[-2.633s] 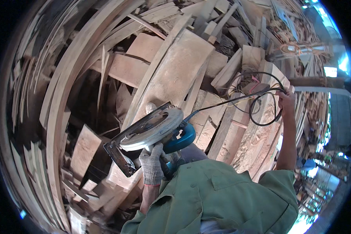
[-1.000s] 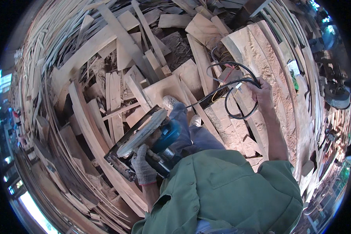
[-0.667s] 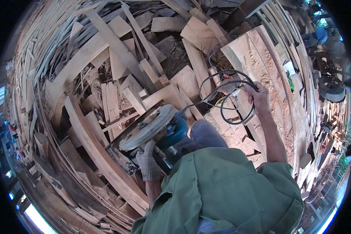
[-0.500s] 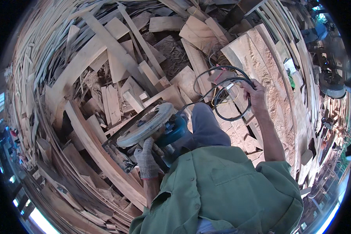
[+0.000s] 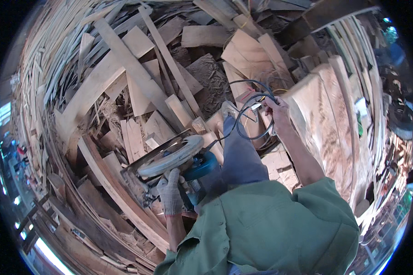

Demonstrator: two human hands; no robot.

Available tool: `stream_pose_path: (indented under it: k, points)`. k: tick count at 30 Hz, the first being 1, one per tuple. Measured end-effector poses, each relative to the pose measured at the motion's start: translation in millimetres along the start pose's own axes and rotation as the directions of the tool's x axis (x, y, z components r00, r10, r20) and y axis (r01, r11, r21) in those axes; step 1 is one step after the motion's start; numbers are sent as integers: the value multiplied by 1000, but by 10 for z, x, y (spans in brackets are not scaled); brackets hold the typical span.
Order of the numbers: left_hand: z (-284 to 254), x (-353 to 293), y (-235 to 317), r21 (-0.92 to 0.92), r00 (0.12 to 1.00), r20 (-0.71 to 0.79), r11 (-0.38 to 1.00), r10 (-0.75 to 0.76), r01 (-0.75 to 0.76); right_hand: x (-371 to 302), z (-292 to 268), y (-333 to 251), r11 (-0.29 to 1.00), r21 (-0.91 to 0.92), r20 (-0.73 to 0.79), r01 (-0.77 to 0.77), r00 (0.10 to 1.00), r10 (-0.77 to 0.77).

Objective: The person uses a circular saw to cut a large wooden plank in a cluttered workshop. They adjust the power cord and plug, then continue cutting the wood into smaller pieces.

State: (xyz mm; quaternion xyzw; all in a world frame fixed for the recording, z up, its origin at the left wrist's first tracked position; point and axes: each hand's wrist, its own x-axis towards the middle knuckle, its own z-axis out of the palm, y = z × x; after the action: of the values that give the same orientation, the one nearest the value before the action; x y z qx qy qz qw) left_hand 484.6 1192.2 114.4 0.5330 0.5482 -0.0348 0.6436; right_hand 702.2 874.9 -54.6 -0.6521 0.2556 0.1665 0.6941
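Note:
In my left hand (image 5: 171, 192), which wears a pale knitted glove, is a teal circular saw (image 5: 203, 167) with a worn, light-coloured round blade guard. The fingers wrap around its handle, and the saw lies tilted beside my leg with its flat base plate to the left. My bare right hand (image 5: 278, 113) is closed on loose loops of black power cable (image 5: 251, 138) in front of me. One length of cable runs back toward the saw. Something small and reddish, with thin yellow strands, shows by the loops; I cannot make out what it is.
Offcuts and boards (image 5: 135, 75) lie piled at odd angles ahead. A long curved plank (image 5: 119, 192) runs along my left. Broad wooden slabs (image 5: 314, 123) lie on the right, and a dark beam (image 5: 323, 20) crosses the far right. Thin strips heap up at far left.
My right hand has moved left with the cable loops, toward my leg. That leg now reaches further forward, its foot showing. The left hand still holds the saw.

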Motion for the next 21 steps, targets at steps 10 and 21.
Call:
stream_pose_path:
  k: [10,21]
  points:
    - [1671,2644,-338,396,956,282,917,-84,-37,2627,-548,971,952,-161,-190,-259,955,228]
    - [3146,5053,-1654,606,909,385,787,-163,-116,1826,-1568,206,-156,-939,344,306,844,-412]
